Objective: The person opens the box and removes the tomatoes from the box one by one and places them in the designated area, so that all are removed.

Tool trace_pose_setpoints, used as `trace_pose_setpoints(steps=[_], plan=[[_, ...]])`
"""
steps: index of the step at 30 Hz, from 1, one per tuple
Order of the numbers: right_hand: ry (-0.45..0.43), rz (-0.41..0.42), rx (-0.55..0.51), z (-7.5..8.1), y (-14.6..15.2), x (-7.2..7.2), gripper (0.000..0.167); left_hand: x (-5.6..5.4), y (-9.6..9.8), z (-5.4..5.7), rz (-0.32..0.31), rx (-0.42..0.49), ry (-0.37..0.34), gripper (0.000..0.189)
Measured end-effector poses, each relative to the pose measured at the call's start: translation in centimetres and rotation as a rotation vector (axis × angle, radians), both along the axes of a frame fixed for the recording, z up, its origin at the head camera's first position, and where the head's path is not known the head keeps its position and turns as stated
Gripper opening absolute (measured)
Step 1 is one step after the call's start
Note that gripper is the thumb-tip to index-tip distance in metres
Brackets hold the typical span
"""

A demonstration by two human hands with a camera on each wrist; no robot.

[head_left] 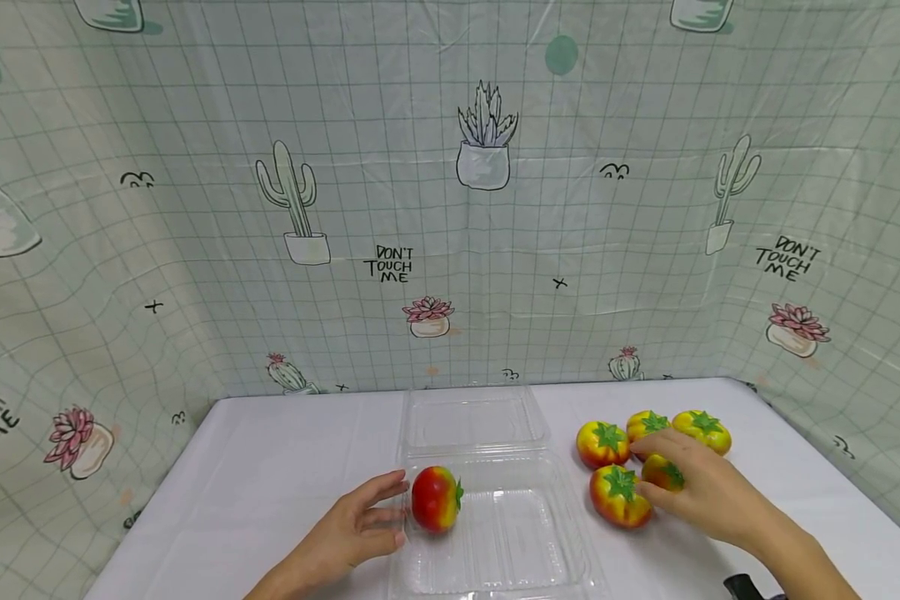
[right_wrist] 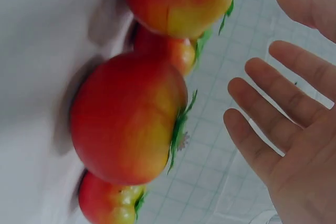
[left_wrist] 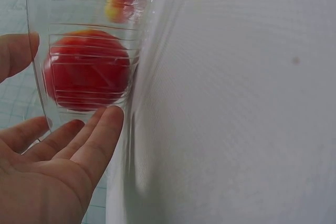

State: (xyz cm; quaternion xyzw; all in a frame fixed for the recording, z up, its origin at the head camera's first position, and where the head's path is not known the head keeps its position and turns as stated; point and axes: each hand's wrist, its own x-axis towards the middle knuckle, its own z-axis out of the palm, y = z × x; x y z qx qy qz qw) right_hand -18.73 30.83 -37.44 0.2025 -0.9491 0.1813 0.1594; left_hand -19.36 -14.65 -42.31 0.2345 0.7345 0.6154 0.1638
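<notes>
A clear plastic clamshell container (head_left: 510,537) lies opened out on the table, its lid (head_left: 474,421) toward the back. One red-yellow tomato (head_left: 436,500) with a green leafy top lies on its side in the base, near the left wall. My left hand (head_left: 352,529) is at that wall, fingers extended; in the left wrist view its fingertips (left_wrist: 113,116) are right at the outside, below the tomato. To the right of the container sit several more tomatoes (head_left: 622,497), green tops up. Over them hovers my right hand (head_left: 708,492), fingers spread and holding nothing in the right wrist view.
A white cloth covers the table (head_left: 292,442). Behind and at both sides hangs a grid-patterned curtain (head_left: 390,192) with cactus drawings. A small dark object (head_left: 742,586) shows at the bottom right edge, near my right forearm.
</notes>
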Motion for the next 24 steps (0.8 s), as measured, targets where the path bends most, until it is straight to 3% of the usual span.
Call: trace_pose_setpoints(steps=[8, 16, 24], plan=[[0.046, 0.027, 0.036, -0.4, -2.0, 0.4, 0.036, 0.0, 0.0, 0.0, -0.009, 0.002, 0.01, 0.071], [0.143, 0.108, 0.046, -0.9, -4.3, 0.7, 0.035, 0.0, 0.0, 0.1, -0.01, -0.001, 0.019, 0.071], [0.038, 0.131, 0.069, -0.1, -7.1, 0.9, 0.036, -0.1, 0.0, -0.1, -0.006, -0.005, 0.03, 0.072]])
